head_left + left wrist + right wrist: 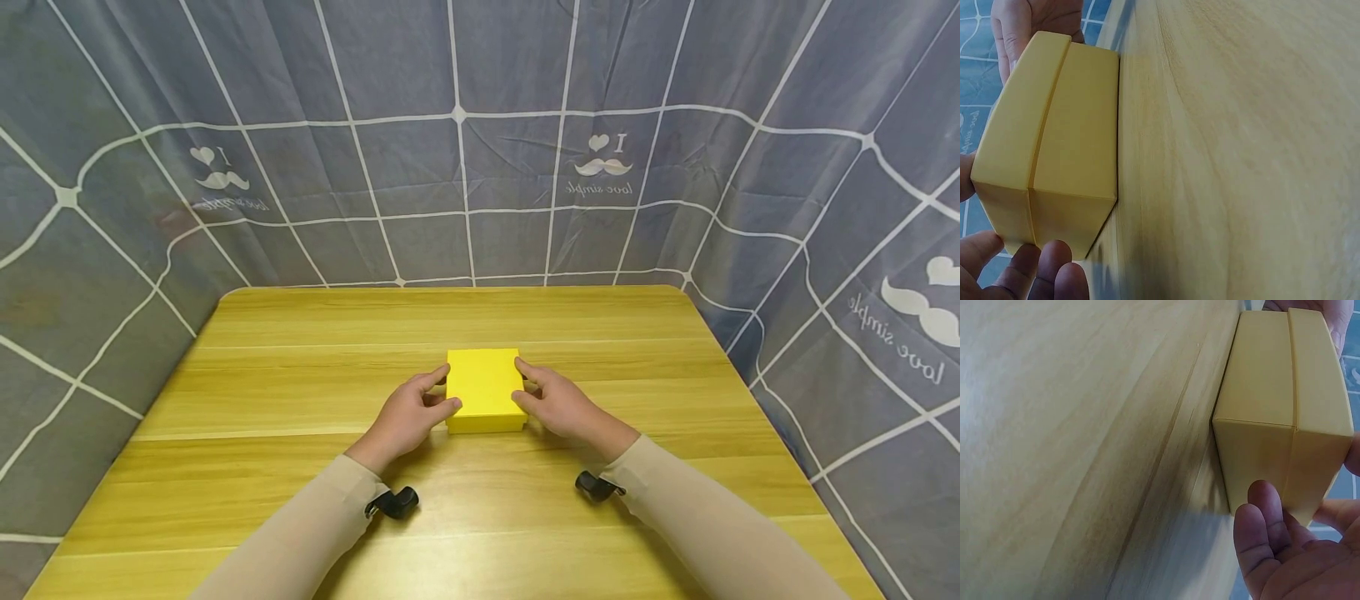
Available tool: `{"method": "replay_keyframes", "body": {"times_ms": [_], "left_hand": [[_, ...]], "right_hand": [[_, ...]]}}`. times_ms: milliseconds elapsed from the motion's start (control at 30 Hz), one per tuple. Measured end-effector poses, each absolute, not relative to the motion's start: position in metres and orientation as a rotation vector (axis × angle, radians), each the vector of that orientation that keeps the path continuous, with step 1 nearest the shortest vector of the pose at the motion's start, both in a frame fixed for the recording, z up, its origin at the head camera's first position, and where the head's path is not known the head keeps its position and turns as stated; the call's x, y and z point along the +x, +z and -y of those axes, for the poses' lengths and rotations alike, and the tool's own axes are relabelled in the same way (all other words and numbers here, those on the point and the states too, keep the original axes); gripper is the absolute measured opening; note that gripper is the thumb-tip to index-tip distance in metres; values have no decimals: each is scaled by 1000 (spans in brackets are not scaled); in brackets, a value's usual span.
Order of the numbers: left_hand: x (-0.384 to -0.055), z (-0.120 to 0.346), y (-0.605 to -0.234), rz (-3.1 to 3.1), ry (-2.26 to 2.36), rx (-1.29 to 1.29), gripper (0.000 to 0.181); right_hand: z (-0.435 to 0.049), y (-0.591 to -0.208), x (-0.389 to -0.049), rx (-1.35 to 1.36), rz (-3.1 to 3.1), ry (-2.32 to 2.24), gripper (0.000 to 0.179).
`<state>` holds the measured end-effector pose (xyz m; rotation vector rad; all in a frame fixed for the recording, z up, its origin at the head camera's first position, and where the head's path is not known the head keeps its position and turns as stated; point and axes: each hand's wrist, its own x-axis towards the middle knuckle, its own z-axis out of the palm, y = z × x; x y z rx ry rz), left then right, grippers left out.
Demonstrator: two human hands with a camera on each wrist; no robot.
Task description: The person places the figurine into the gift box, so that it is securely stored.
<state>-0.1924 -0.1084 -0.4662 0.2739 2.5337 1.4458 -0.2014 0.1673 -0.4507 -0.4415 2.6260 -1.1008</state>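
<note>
A yellow box [486, 383] with a fitted lid [1019, 119] rests on the wooden table. Its lid sits on the base, and a thin seam runs round the sides in both wrist views. My left hand [405, 417] holds the box's left side, thumb at the near top edge and fingertips [1019, 265] against the side. Across from it, my right hand [562, 408] grips the right side in a like way, with two fingers [1263, 506] bent beside the base. What the box contains is hidden.
Light wooden planks form the tabletop [300, 367] around the box. A grey curtain [510, 167] with white lines hangs behind the table and along both sides. Each sleeve cuff carries a small black device [401, 502].
</note>
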Motion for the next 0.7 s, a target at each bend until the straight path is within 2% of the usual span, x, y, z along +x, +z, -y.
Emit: {"method": "replay_keyframes", "body": {"times_ms": [700], "left_hand": [[-199, 112, -468, -2511, 1433, 285, 69]], "right_hand": [[-172, -450, -209, -450, -2675, -953, 71]]}}
